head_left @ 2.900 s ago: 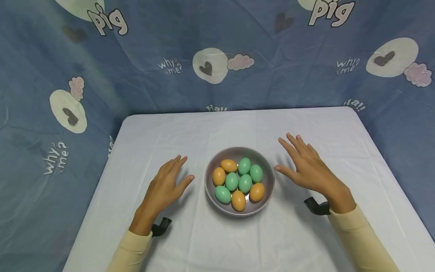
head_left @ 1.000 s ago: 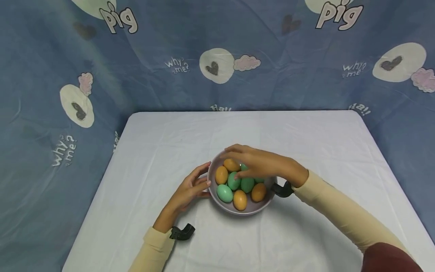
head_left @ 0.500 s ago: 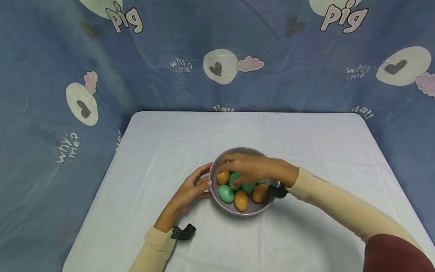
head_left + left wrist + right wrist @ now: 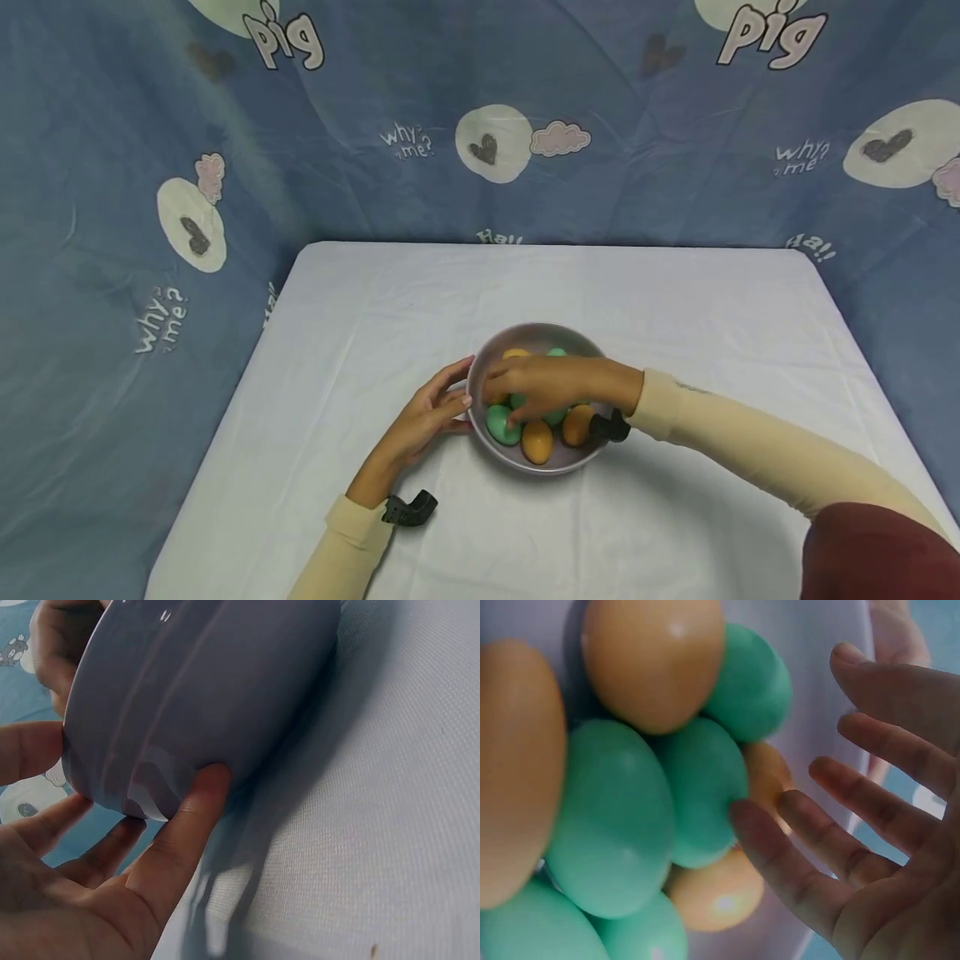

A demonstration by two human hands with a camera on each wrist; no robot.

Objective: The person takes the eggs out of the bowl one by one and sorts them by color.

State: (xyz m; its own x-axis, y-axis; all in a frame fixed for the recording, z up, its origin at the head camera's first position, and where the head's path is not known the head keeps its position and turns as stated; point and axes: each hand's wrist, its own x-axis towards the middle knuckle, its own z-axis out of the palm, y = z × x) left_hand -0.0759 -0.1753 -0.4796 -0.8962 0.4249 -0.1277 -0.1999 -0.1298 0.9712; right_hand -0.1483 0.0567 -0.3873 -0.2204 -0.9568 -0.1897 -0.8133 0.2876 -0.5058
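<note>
A greyish-mauve bowl [image 4: 543, 335] holds several green and orange eggs. Beside its left side is my left hand [image 4: 427, 417]; in the left wrist view its fingers and thumb touch the outside of the bowl [image 4: 225, 682] at rim and wall. My right hand [image 4: 547, 385] reaches over the bowl, palm toward the eggs, covering several of them from above. In the right wrist view its fingers are spread and hold nothing. One fingertip overlaps a green egg [image 4: 705, 791]; contact cannot be told. An orange egg [image 4: 537, 442] and a green egg [image 4: 501, 425] show at the near side.
The bowl stands on a white-covered table [image 4: 375, 300]. A blue printed cloth [image 4: 337, 167] hangs behind and to the left. Black wrist mounts [image 4: 410, 508] sit on both wrists.
Both hands have come in from beside the bowl. The left has settled at its left side; the right has reached over the eggs and, lately, moved lower and nearer. The eggs stay in the bowl.
</note>
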